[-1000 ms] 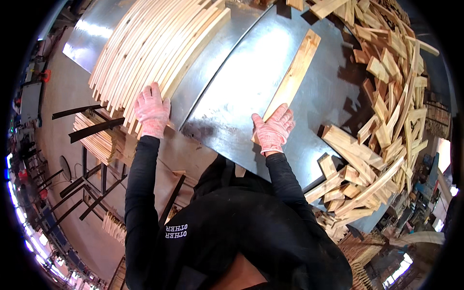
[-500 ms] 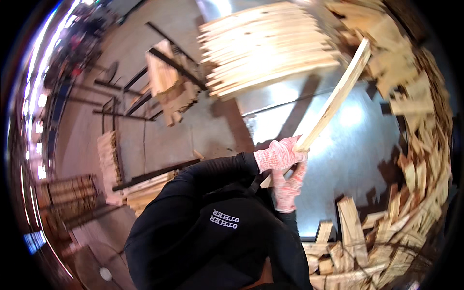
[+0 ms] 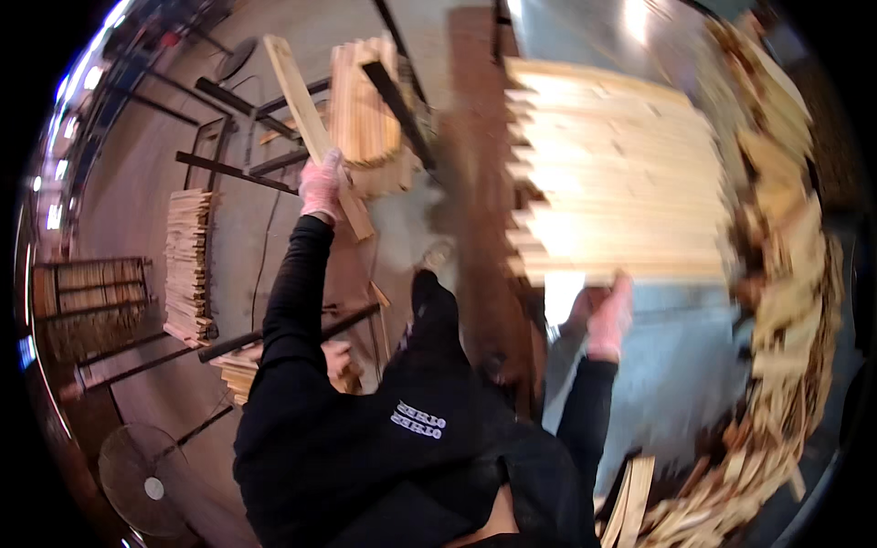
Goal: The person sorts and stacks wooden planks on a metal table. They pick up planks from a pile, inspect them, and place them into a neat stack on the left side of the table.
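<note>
My left hand, in a pink-and-white knit glove, is closed round a long pale wooden board and holds it out to the left. The board slants from far left to near right, beside a stack of boards on a dark metal rack. My right hand, gloved the same way and slightly blurred, is at the near edge of a broad row of pale boards on the metal table. Its fingers look stretched out toward that edge, with nothing visibly held.
Offcuts and scrap wood are heaped along the table's right side. Dark rack bars stick up at the far left. Another board stack and a round fan stand on the left. My shoe is on the floor.
Both hands were together on a wooden board over the table. Now they are apart: the left has swung left with a board, and the right has moved to the row of boards.
</note>
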`<state>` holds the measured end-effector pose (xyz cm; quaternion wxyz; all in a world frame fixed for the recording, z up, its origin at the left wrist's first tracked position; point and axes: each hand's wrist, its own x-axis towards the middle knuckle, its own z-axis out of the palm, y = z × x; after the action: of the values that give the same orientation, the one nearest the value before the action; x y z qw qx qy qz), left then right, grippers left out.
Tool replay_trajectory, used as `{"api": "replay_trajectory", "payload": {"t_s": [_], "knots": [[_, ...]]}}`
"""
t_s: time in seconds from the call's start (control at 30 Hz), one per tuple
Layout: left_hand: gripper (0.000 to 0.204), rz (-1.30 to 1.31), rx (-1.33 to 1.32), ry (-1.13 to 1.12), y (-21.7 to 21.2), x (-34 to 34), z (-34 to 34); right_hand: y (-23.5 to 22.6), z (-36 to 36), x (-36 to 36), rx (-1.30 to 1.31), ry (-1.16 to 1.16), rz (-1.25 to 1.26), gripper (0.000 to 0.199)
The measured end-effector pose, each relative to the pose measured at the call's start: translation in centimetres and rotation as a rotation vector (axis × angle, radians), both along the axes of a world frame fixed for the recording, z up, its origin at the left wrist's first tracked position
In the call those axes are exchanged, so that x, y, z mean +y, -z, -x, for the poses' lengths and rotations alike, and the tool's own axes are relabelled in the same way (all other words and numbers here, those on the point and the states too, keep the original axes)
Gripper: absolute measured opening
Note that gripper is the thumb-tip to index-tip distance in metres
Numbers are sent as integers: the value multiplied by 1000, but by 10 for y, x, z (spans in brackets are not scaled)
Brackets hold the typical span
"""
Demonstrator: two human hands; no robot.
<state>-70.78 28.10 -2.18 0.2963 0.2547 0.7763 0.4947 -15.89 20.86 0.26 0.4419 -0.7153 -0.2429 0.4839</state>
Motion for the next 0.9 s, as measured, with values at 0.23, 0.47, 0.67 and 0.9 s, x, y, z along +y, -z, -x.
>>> {"api": "replay_trajectory", "payload": {"t_s": [0.23, 0.47, 0.67, 0.9], "knots": [[59, 596, 580, 98, 187, 101, 196, 15, 5, -21, -810, 287, 219, 47], [41, 527, 461, 419, 358, 179, 372, 23, 24, -1, -150, 431, 53, 69], [98, 759, 467, 241, 255, 237, 313, 25, 37, 14, -572, 512, 370, 55], [57, -125, 243, 329, -18, 60, -65, -37, -39, -146, -1149, -64, 641, 51]]}}
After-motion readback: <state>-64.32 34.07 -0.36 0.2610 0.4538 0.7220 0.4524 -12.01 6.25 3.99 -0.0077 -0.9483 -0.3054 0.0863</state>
